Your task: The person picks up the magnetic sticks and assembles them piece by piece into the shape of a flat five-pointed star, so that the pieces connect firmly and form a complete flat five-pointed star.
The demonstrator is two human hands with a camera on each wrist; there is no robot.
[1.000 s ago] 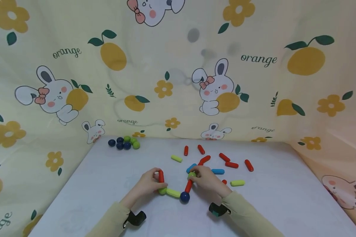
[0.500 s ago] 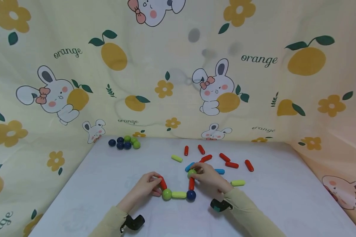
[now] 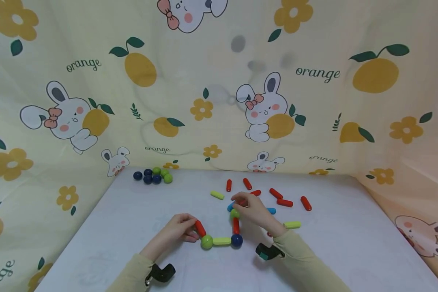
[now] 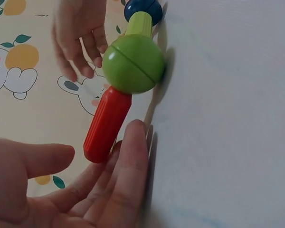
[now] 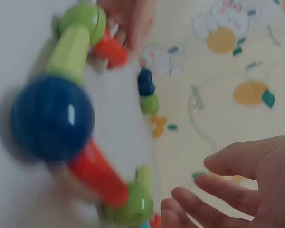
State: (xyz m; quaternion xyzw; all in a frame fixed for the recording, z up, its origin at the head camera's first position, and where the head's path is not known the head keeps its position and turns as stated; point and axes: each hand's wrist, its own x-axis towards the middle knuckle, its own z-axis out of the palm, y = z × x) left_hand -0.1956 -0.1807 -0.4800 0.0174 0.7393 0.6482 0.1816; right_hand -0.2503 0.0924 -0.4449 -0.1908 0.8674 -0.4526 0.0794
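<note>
Backdrop: one cream-yellow printed fabric sheet, lightly creased, hung behind and at both sides. Prints: white cartoon rabbits with pink bows, some hugging fruit; orange fruits with dark green leaves; mustard five-petalled flowers; dark green "orange" lettering. Grey round patches upper centre.

Table: white, smooth top, far edge meeting the sheet.

Far left corner: glossy dark blue balls and green balls, clustered.

Far right area: loose red rounded sticks, lying apart or touching.
</note>
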